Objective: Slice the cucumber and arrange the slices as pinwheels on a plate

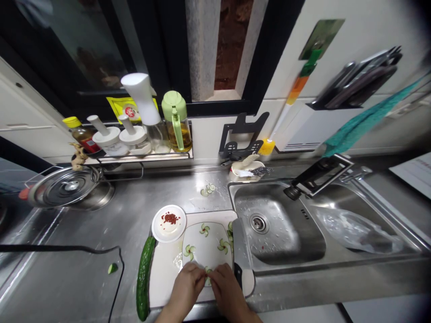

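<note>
My left hand (pixel 188 283) and my right hand (pixel 226 283) meet over the near edge of a white square plate (pixel 204 237), fingers pinched together. Pale green cucumber slices (pixel 208 272) show between the fingertips, with a small reddish spot there. What each hand pinches is too small to make out. Farther up the plate lie three pinwheels of curved cucumber slices, one a cucumber pinwheel (pixel 204 230) at the far edge. The plate rests on a white cutting board (pixel 164 273). A round white dish (pixel 157 228) with small red dried berries (pixel 171 218) stands at the board's upper left.
A whole cucumber (pixel 144 278) lies along the board's left edge. Right of the plate is a knife (pixel 242 244), blade beside more cucumber slices (pixel 230 229). The sink (pixel 279 224) lies to the right. A black cord (pixel 119 273) crosses the counter near a cucumber end (pixel 112 268).
</note>
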The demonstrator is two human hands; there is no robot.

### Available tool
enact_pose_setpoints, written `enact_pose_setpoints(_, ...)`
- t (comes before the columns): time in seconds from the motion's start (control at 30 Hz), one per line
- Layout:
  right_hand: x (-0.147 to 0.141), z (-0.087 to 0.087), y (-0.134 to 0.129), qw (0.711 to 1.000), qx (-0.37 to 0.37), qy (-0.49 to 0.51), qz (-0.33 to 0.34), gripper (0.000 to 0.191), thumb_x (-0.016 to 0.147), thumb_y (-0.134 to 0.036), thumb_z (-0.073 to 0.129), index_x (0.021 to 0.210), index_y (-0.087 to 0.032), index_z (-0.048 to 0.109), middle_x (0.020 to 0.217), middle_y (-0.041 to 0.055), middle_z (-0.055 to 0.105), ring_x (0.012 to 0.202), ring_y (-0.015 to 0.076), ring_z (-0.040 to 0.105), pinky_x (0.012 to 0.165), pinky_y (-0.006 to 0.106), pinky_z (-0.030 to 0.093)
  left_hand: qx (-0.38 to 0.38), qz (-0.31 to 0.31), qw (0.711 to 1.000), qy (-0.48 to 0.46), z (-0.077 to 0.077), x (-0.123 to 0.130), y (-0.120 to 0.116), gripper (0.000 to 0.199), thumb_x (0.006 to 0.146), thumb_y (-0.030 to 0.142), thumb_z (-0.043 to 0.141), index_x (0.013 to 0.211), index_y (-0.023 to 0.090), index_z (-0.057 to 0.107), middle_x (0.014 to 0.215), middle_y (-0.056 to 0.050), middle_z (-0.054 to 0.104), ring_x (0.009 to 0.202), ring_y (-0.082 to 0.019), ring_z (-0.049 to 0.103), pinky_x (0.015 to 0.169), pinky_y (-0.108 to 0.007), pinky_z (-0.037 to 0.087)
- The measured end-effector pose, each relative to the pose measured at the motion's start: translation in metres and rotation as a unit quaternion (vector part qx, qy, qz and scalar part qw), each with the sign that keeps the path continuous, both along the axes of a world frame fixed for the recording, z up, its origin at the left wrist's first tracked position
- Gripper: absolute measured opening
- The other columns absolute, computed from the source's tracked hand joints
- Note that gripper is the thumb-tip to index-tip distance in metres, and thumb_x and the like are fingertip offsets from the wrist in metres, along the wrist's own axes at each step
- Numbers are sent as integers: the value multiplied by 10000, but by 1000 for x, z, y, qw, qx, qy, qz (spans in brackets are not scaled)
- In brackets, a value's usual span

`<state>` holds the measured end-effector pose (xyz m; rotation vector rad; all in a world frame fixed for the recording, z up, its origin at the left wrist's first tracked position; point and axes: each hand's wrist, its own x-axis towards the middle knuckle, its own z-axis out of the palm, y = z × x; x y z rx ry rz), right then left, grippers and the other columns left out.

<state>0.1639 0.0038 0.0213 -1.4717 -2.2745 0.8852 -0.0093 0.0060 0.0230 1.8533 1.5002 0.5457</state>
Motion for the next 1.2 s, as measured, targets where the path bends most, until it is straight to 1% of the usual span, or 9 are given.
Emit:
enact_pose_setpoints(0.23,3,-3,-1,1000,8,5,0,250,854,-62,452,981,-189,626,899,67,580,901,217,504,820,372,414,11,21,999,-25,0,-2,-2,196,853,188,533,802,209,721,768,-49,675,780,-166,630,719,-254,499)
enact_pose_setpoints(0.4,5,-1,2,1000,14,16,-11,230,858,-63,448,939,-188,623,899,67,582,903,215,503,822,365,417,44,67,996,-31,1,-13,6,172,837,190,555,857,222,722,817,-42,702,806,-166,655,752,-258,515)
enact_pose_setpoints(0.53,5,-1,6,999,20,12,-22,212,856,-61,450,889,-174,627,863,71,576,875,215,505,792,360,420,57,118,991,-18,4,-41,25,183,855,262,544,864,222,721,885,-52,724,835,-169,667,779,-262,518)
enact_pose_setpoints(0.67,4,2,9,999,20,5,-28,200,852,-57,456,828,-173,617,834,61,576,856,207,512,776,351,420,20,203,976,73,8,-77,50,208,841,310,539,845,207,719,904,-56,730,860,-197,662,813,-299,500)
enact_pose_setpoints(0.77,3,4,10,999,19,-1,-27,192,863,-72,463,807,-176,614,826,57,583,841,203,516,769,347,422,-19,258,957,131,9,-99,68,250,844,296,506,945,201,714,998,-66,720,878,-197,657,828,-300,481)
enact_pose_setpoints(0.87,2,5,10,999,32,-3,-31,201,865,-73,459,799,-179,617,811,56,583,831,203,522,750,340,424,-51,287,942,166,8,-111,84,274,841,284,499,1005,203,704,1028,-71,708,891,-194,653,809,-280,467)
enact_pose_setpoints(0.97,5,0,9,999,43,1,-31,205,878,-101,448,805,-190,618,816,59,587,839,209,532,756,348,433,-51,295,936,185,7,-116,96,280,836,280,504,1018,200,701,1011,-74,708,910,-193,649,805,-264,456)
enact_pose_setpoints(1.07,12,-11,6,996,62,17,-69,215,882,-123,423,857,-201,621,832,64,592,847,213,550,767,354,453,-36,308,929,201,9,-120,102,285,837,294,500,1010,191,701,1011,-89,703,903,-200,647,795,-270,456)
enact_pose_setpoints(1.2,26,-24,7,982,70,5,-175,287,842,-128,425,1062,-164,606,960,112,625,930,235,584,819,361,484,-28,332,922,196,20,-120,94,281,858,328,464,938,192,696,939,-83,707,800,-193,647,751,-274,448)
